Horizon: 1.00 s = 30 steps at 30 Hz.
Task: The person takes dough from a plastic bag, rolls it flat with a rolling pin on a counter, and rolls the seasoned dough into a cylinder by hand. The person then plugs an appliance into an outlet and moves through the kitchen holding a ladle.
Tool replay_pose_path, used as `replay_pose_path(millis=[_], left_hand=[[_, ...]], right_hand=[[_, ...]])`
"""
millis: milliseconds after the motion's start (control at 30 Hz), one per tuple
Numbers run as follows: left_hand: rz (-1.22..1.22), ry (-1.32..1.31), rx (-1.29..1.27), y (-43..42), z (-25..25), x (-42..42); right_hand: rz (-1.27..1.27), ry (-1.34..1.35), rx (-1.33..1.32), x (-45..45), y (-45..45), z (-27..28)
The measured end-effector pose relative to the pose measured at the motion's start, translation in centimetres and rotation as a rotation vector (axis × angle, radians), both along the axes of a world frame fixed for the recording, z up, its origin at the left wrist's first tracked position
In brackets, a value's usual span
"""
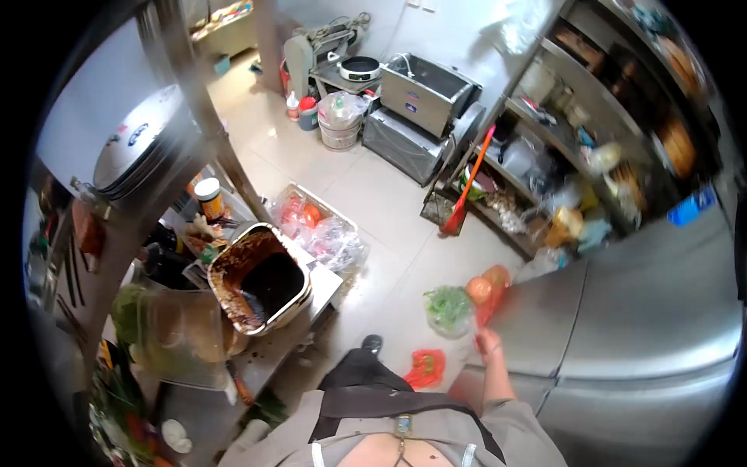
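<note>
My right hand (pixel 488 344) is out in front of the steel fridge, its fingers closed. A red plastic bag (pixel 492 300) reaches down to these fingers, and they appear to grip its end. A round orange-coloured item (pixel 478 290) shows at the bag's side; its kind is unclear. Just left of it is a clear bag of green vegetables (pixel 449 311); whether the hand also holds this one I cannot tell. Lower down, another red bag (pixel 426 368) with something green in it lies on the floor near my foot. My left hand is out of sight.
Fridge doors (pixel 654 303) stand close on the right, beside loaded shelves (pixel 560 132). A red-handled tool (pixel 469 183) leans there. On the left, a counter (pixel 292 342) bears a dark-stained sauce tub (pixel 261 280). A crate of bags (pixel 319 229) sits beyond; a steel machine (pixel 424 109) is farther back.
</note>
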<state>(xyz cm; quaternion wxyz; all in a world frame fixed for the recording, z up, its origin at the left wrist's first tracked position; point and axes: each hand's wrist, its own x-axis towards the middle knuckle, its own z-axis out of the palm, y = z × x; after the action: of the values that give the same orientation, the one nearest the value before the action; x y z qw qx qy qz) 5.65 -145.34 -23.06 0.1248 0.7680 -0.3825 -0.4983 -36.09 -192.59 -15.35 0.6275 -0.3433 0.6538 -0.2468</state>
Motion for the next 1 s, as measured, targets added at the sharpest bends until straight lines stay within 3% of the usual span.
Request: replay_pose_path(millis=[133, 200, 300, 433, 500, 533, 567, 600, 633, 667, 733, 800, 900, 1000], left_hand=[[-0.011, 0.057, -0.318, -23.5, 3.9, 1.4], [-0.001, 0.109, -0.445, -33.8, 6.5, 2.7], [0.051, 0.160, -0.556, -45.4, 8.2, 5.3], [0.180, 0.120, -0.497, -53.7, 4.8, 9.6], [0.256, 0.072, -0.364, -54.3, 1.8, 11.5], [0.295, 0.054, -0.275, -53.9, 0.7, 12.5], [0.345, 0.039, -0.182, -53.1, -0.3, 13.3], [0.403, 0.034, -0.092, -52.3, -0.7, 13.8], [0.473, 0.034, -0.016, -51.5, -0.8, 14.3], [0.545, 0.042, 0.044, -51.0, -0.6, 14.7], [0.677, 0.081, 0.129, -51.2, -0.2, 15.0], [0.778, 0.129, 0.179, -52.7, -0.1, 15.4], [0.834, 0.198, 0.214, -56.4, -1.1, 17.5], [0.811, 0.233, 0.204, -61.6, -2.4, 23.1]], right_hand=[[-0.232, 0.204, 0.230, -7.1, -4.9, -1.3], [-0.200, 0.312, 0.260, -7.3, -7.0, -2.0], [-0.094, 0.508, 0.357, -3.3, -13.0, -3.7], [0.222, 0.658, 0.038, 12.6, -28.8, -2.4], [1.225, 1.032, -0.454, 16.9, -41.9, -10.2], [0.718, 0.441, -0.128, 22.4, -46.3, -8.1], [0.644, 0.456, -0.168, 29.1, -50.3, -5.0], [0.551, 0.226, -0.303, 34.9, -53.7, -2.6], [0.528, 0.083, -0.129, 40.5, -57.3, 1.0], [0.633, -0.030, -0.341, 45.4, -61.3, 1.4], [0.719, -0.052, -0.471, 54.9, -66.7, 5.4], [0.766, -0.250, -0.462, 62.4, -70.0, 9.4], [0.827, -0.336, -0.563, 70.0, -74.1, 12.9], [0.769, -0.362, -0.565, 73.6, -77.4, 12.1]])
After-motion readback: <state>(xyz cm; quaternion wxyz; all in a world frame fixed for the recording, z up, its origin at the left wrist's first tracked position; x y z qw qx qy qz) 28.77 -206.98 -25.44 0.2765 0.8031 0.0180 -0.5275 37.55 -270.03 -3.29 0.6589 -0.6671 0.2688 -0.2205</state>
